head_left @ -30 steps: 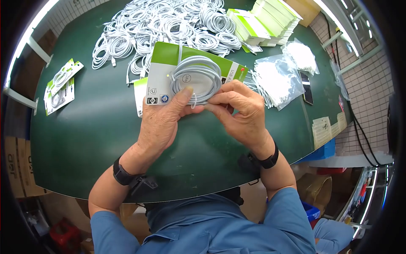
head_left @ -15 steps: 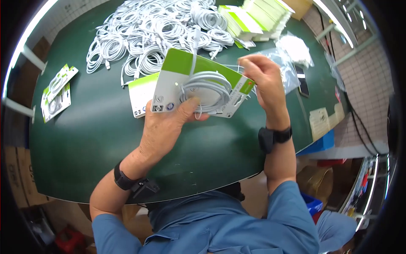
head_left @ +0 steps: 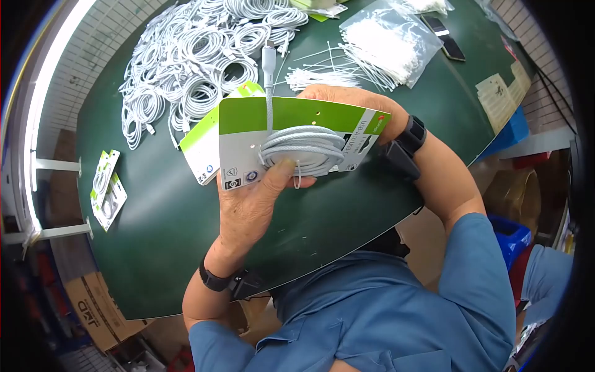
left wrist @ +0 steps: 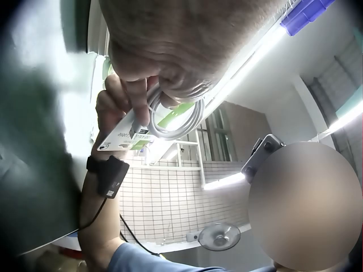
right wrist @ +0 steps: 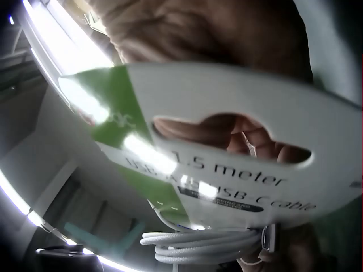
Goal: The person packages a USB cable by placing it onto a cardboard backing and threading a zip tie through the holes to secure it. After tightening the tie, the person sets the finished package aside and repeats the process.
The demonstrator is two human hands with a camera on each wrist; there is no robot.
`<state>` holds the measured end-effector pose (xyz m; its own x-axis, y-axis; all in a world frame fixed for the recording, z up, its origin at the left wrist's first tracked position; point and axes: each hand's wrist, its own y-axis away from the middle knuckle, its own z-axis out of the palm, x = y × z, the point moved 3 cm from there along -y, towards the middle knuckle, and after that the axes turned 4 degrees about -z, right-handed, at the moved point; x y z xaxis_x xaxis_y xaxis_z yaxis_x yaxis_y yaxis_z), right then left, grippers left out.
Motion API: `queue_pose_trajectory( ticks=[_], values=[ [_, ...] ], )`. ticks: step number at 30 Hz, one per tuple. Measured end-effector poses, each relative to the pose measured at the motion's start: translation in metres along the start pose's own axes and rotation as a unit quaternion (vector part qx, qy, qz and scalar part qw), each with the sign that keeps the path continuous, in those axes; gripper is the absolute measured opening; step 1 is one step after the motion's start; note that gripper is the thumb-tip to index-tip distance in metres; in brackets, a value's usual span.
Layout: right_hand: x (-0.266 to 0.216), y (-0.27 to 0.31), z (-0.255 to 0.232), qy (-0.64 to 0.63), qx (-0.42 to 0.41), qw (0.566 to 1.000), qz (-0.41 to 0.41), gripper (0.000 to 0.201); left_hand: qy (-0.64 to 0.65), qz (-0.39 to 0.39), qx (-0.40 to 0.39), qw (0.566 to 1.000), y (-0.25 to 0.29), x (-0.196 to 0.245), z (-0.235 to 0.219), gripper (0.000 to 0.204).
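1. The card (head_left: 238,144) and the coiled cable (head_left: 304,149) are gripped by the left hand (head_left: 246,208), above the table (head_left: 167,239).
2. Behind the card, the right hand (head_left: 369,104) is partly hidden; whether something is grasped by it cannot be told.

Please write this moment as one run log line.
left hand: grips card, coiled cable; right hand: behind card, grip unclear; ties: on table
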<state>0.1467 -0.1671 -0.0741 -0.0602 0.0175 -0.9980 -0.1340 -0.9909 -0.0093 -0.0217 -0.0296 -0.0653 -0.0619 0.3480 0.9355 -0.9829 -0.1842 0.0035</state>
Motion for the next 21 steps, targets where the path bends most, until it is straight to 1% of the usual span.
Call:
queue_pose_trajectory(
  ticks=[2,3,6,7,10,11,14,15,18,19,21],
  values=[
    [-0.001,0.002,0.004,-0.001,0.027,0.999,-0.039,0.033,0.001,-0.002,0.001,1.0,0.001,0.0,-0.001,0.047],
    [0.0,0.0,0.003,-0.004,0.026,0.999,-0.043,0.033,-0.004,-0.003,0.002,1.0,0.001,0.001,-0.001,0.047],
    [0.007,-0.004,0.002,-0.013,-0.042,0.999,-0.029,0.031,0.001,-0.003,0.002,1.0,0.001,0.001,0.002,0.047],
    [0.012,-0.003,0.002,-0.015,-0.043,0.998,-0.031,0.031,-0.001,-0.003,0.003,1.0,0.002,0.0,0.002,0.047],
    [0.022,0.002,0.001,0.048,0.072,0.982,-0.166,0.039,0.022,-0.015,0.001,1.0,0.003,-0.002,0.0,0.047],
    [0.021,0.004,0.002,0.045,0.07,0.982,-0.167,0.039,0.02,-0.016,0.003,1.0,0.003,-0.002,0.0,0.047],
    [0.019,0.009,0.004,-0.034,0.058,0.994,-0.086,0.032,0.023,-0.002,-0.012,1.0,0.002,-0.003,-0.001,0.048],
    [0.015,0.006,0.004,-0.035,0.056,0.994,-0.086,0.032,0.023,-0.002,-0.01,1.0,0.002,-0.003,-0.002,0.048],
    [0.0,-0.011,0.009,0.026,0.036,0.984,-0.175,0.031,-0.007,-0.003,-0.02,1.0,0.002,-0.003,-0.004,0.048],
    [-0.003,-0.014,0.009,0.027,0.034,0.984,-0.174,0.031,-0.005,-0.001,-0.019,1.0,0.001,-0.002,-0.004,0.048],
    [-0.008,-0.02,0.008,0.164,0.042,0.976,-0.137,0.03,0.002,0.0,-0.018,1.0,0.0,-0.001,-0.004,0.048]
  ],
)
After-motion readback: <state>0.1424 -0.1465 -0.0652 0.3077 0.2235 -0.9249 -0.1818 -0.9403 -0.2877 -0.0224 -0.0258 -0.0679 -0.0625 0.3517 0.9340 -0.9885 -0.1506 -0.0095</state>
